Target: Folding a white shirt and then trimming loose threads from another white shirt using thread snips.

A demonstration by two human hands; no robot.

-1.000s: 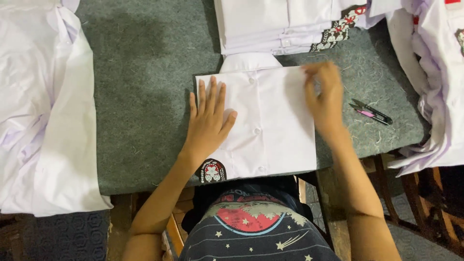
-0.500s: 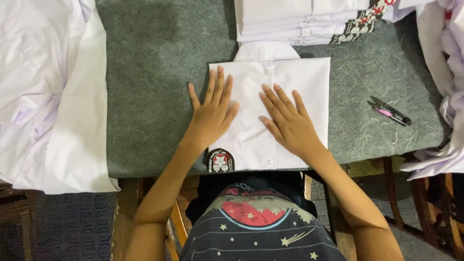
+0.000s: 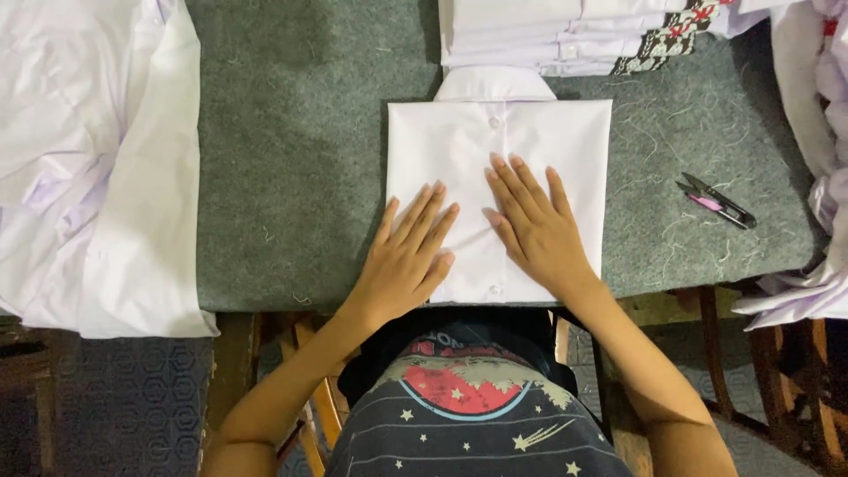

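A folded white shirt (image 3: 530,141) lies on the grey felt-covered table (image 3: 300,177), buttons up, collar toward the far side. My left hand (image 3: 408,256) rests flat on its near left part, fingers spread. My right hand (image 3: 534,225) lies flat on the shirt's middle, beside the button line. Neither hand holds anything.
A stack of folded white shirts (image 3: 556,31) with patterned trim sits just beyond the collar. Loose white shirts (image 3: 88,159) are heaped at the left, and more white cloth (image 3: 817,177) hangs at the right edge. Small thread snips (image 3: 717,201) lie right of the shirt.
My right hand came down from the shirt's far right corner onto its middle. The embroidered patch at the shirt's near left edge is no longer visible. The shirt now lies squarer.
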